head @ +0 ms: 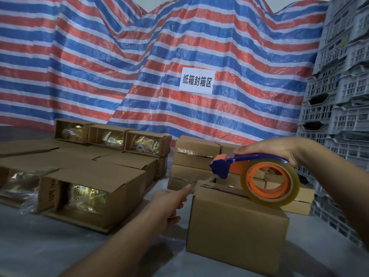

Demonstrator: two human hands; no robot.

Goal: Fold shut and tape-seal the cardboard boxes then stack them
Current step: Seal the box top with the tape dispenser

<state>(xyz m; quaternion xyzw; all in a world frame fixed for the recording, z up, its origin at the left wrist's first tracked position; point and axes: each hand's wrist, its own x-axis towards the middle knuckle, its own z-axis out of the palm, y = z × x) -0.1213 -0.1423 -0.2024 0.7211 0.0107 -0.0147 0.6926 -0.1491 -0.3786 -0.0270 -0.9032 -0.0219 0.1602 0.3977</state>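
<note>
Nearest: closed cardboard box (235, 226) standing on grey floor (40, 246). Left hand (169, 202) just left of box's top far corner, thumb extended toward the clear tape strand (209, 179), apparently pressing it; remaining fingers curled. Right hand (279, 150) above box, gripping blue handle of tape dispenser (257, 172); roll resting on box top. Left of box: four open-ended boxes (91, 196), contents visible. Behind box: stack of sealed boxes (195, 156), count unclear.
</note>
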